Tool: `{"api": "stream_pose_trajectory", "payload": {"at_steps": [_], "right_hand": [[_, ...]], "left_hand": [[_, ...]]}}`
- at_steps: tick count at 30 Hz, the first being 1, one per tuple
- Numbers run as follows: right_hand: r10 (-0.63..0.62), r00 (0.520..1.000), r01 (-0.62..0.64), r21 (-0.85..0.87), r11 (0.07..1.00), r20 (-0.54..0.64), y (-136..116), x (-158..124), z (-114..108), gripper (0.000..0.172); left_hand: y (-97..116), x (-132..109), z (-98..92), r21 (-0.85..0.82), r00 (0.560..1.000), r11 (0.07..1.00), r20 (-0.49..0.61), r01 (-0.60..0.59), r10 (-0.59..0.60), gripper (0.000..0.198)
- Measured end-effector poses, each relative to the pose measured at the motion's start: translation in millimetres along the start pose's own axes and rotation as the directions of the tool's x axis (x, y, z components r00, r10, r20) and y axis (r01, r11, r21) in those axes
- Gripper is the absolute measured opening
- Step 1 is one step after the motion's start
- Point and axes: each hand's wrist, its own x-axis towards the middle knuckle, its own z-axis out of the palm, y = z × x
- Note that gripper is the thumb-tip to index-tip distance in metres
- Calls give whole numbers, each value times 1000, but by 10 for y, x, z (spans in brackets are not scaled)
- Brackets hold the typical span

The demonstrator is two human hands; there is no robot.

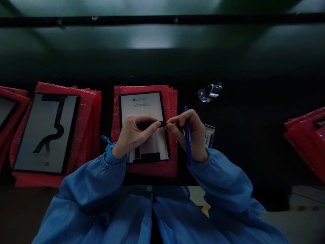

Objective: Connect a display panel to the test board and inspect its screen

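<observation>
Your left hand [132, 135] rests on the display panel [143, 127], thumb and forefinger pinched on a dark strip at the panel's right edge. Your right hand [191, 134] meets it there, fingertips pinched on the same small end piece while a blue pen [187, 139] is clamped under the other fingers. The panel lies face-down on a stack of red bubble-wrap bags [146, 130] on the dark surface [254, 135]; a second panel [47, 132] lies well to the left.
</observation>
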Motion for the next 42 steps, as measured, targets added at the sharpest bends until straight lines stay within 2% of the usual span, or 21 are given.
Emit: {"api": "stream_pose_trajectory", "payload": {"at_steps": [5, 9, 13, 20, 29, 37, 42], "right_hand": [[-10, 999, 7, -87, 996, -32, 27, -36, 3, 28], [6, 999, -11, -121, 993, -39, 24, -51, 15, 27], [31, 998, -38, -106, 994, -61, -18, -31, 17, 28], [39, 998, -43, -70, 997, -55, -29, -17, 3, 30], [19, 999, -22, -80, 997, -42, -27, -16, 2, 29], [-3, 999, -3, -114, 994, -54, -17, -32, 12, 29], [32, 998, -41, -147, 988, -62, 21, -58, 36, 33]], "left_hand": [[-28, -11, 4, 87, 999, 995, 2, -39, 39, 13], [-22, -13, -8, 29, 998, 999, 51, -27, 25, 14], [6, -7, 6, 21, 1000, 1000, -19, 11, -11, 14], [-29, -19, 28, 60, 999, 998, -48, 12, -9, 13], [-23, -13, 25, 52, 1000, 999, -25, -12, 14, 15], [-71, -3, 20, 154, 997, 985, 18, -75, 73, 15], [-92, 6, 19, 177, 998, 983, 34, -57, 52, 16]]}}
